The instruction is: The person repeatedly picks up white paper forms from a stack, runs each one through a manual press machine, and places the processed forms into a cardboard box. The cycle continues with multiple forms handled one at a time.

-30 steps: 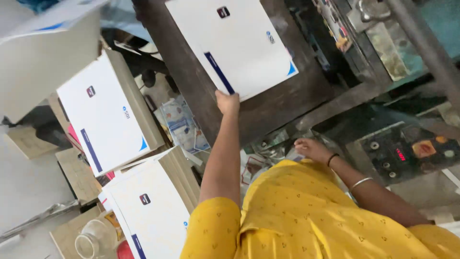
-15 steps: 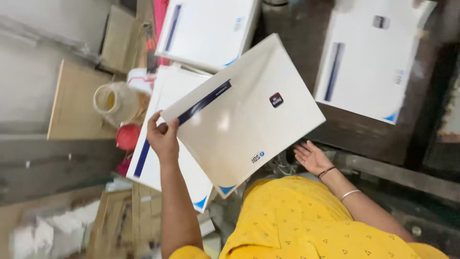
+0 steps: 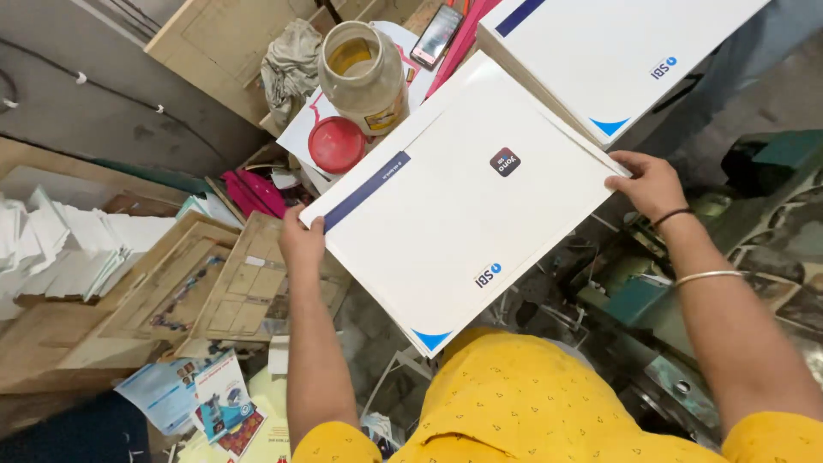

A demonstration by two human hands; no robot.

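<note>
I hold a large white card sheet [image 3: 454,214] with a dark blue stripe, a small dark square mark and blue corner accents. My left hand [image 3: 302,243] grips its left edge near the stripe. My right hand [image 3: 647,183], with a black band and a metal bangle on the wrist, grips its right corner. The sheet hovers flat over a stack of like sheets [image 3: 523,81] that reaches up and right. My yellow shirt fills the bottom of the view.
A cloudy plastic jar [image 3: 364,77] and its red lid [image 3: 337,144] sit beside the stack, with a phone [image 3: 437,34] and a grey rag [image 3: 290,64] behind. Wooden die boards [image 3: 244,287], white paper bundles [image 3: 51,244] and printed leaflets [image 3: 219,403] lie at left. Green machine parts [image 3: 763,163] stand at right.
My left hand carried the sheet from the dark table toward the stacks at my left. My right hand has come up and taken the sheet's other edge. The camera turned left.
</note>
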